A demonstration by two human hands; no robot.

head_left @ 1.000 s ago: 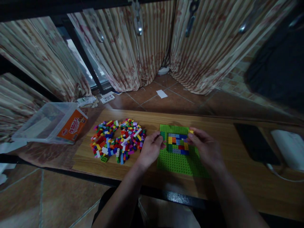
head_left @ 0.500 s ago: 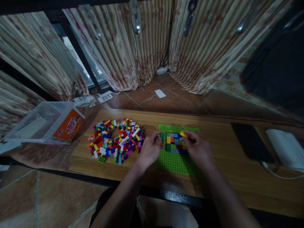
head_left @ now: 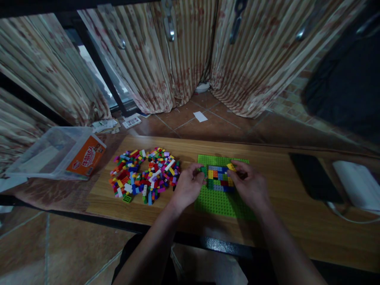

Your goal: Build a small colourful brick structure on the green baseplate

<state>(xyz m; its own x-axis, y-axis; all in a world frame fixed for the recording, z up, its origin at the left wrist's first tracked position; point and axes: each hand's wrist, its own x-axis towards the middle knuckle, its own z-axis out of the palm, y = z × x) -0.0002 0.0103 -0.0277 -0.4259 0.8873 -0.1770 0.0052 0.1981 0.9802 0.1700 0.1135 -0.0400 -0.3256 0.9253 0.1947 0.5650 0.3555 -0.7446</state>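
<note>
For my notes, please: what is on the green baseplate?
On the green baseplate sit multicoloured toy bricks. The left hand and the right hand, which holds a yellow brick, hide parts of the baseplate; I cannot see underneath.

The table (head_left: pixel 282 170) bears bricks (head_left: pixel 154 179), a green baseplate (head_left: pixel 216 206), a phone (head_left: pixel 314 176) and a white device (head_left: pixel 356 184).

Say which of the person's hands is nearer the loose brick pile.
Left. The left hand is beside the pile, at the left edge of the green board; the right hand is farther off, holding a yellow brick over the board.
</note>
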